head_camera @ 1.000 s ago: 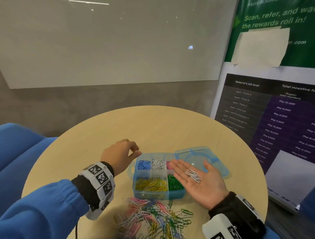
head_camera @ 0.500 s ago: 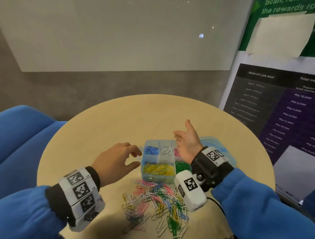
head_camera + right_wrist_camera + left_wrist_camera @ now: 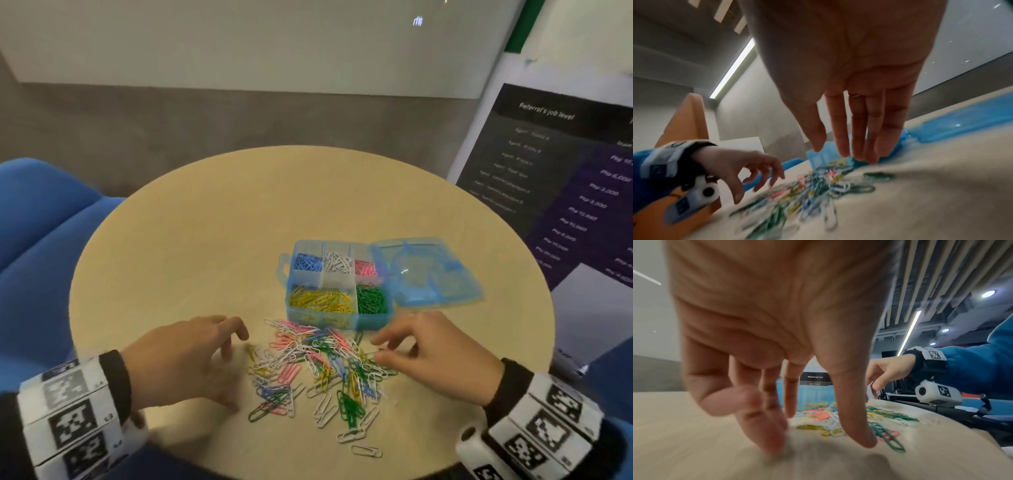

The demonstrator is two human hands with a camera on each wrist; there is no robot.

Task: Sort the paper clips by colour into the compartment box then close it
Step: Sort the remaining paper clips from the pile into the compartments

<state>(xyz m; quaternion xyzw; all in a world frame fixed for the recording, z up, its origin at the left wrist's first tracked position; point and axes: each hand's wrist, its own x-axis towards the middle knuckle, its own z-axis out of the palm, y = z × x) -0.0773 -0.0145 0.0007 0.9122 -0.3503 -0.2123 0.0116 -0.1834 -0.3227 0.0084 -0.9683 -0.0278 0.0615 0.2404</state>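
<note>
Head view showed a blue seat (image 3: 37,219) at the far left, beside the round wooden table (image 3: 205,222). The left hand (image 3: 181,359) hovered over the table at the left edge of the pile of loose paper clips (image 3: 318,370), fingers spread and gently bent, holding nothing; in the left wrist view its fingertips (image 3: 772,439) reached down to the tabletop, though blur hid whether they touched it. The pile, a mix of pink, white, green, yellow and blue clips, lay on the table between the two hands and just in front of the blue compartment box (image 3: 337,284). The box stood open: blue, white and pink clips filled the three back compartments from left to right, yellow clips the wide front left one, green clips the front right one. Its clear blue lid (image 3: 424,270) lay flat on the table to the right, joined to the box. The right hand (image 3: 435,359) hung over the right edge of the pile, fingers loosely extended toward the clips and gripping nothing; the right wrist view showed its fingers (image 3: 869,129) pointing down near the front wall of the box. A dark poster (image 3: 565,192) with a printed table leaned at the far right, behind the table.
</note>
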